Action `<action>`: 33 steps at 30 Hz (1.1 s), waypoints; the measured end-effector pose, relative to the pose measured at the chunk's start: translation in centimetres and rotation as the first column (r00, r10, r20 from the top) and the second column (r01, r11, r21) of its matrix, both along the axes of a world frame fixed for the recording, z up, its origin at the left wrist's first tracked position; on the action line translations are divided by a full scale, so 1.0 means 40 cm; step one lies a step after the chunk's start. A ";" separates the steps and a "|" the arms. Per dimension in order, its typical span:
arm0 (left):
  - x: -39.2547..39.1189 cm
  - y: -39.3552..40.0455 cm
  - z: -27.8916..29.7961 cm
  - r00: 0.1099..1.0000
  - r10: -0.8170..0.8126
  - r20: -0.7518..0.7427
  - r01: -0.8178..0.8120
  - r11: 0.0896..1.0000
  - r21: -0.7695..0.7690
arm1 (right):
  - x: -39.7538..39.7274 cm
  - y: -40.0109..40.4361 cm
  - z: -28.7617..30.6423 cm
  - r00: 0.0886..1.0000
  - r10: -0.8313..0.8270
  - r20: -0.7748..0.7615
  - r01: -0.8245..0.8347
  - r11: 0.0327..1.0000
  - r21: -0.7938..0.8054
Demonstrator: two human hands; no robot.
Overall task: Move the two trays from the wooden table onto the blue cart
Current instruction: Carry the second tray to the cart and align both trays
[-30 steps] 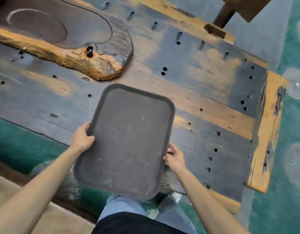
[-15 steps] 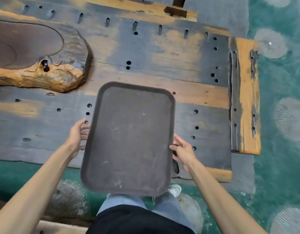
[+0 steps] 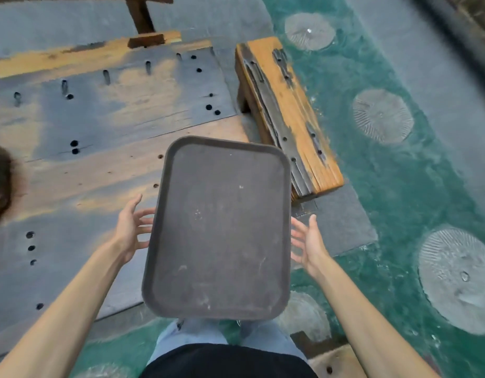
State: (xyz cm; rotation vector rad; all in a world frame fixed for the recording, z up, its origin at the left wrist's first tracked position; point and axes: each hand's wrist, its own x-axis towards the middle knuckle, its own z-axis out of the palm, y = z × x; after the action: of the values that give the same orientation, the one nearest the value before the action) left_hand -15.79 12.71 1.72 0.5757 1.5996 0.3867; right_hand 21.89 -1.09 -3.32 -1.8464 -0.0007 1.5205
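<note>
Tray (image 3: 219, 230) between both hands, left hand (image 3: 132, 227) and right hand (image 3: 308, 242) spread

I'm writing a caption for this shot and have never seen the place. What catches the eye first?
The dark rectangular tray in the middle, with the left hand and right hand spread open at its long sides. Behind it at left lies the worn wooden table, dotted with holes. On the right, green flooring shows pale round patches.

Tray (image 3: 219, 230) between hands, table (image 3: 99, 118) left behind.
</note>
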 end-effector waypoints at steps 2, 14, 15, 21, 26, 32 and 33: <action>0.127 0.000 0.015 0.997 -0.075 -0.002 0.075 0.997 0.012 | 0.101 -0.065 0.011 0.998 -0.060 0.013 0.060 0.998 -0.002; 0.938 -0.045 0.084 0.836 -0.547 0.046 0.544 0.837 0.060 | 0.620 -0.466 0.059 0.853 -0.513 0.095 0.510 0.858 0.062; 0.999 -0.051 0.090 0.810 -0.584 0.051 0.581 0.811 0.068 | 0.650 -0.495 0.063 0.827 -0.554 0.100 0.549 0.833 0.069; 1.351 -0.089 0.108 0.637 -0.765 0.098 0.757 0.644 0.106 | 0.812 -0.657 0.087 0.640 -0.757 0.133 0.747 0.653 0.122; 1.671 -0.143 0.110 0.501 -0.855 0.130 0.852 0.514 0.101 | 0.950 -0.772 0.087 0.480 -0.865 0.147 0.854 0.499 0.147; 2.058 -0.250 0.117 0.293 -0.943 0.156 0.948 0.308 0.083 | 1.115 -0.913 0.091 0.260 -0.952 0.164 0.946 0.285 0.152; 2.115 -0.274 0.124 0.258 -0.951 0.171 0.956 0.277 0.096 | 1.137 -0.939 0.094 0.221 -0.961 0.167 0.955 0.248 0.161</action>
State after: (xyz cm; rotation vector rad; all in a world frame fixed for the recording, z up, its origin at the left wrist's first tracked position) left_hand 68.83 1.75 6.68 1.3387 0.7716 -0.5306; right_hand 67.38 -38.66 0.45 -1.4176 0.8849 0.3490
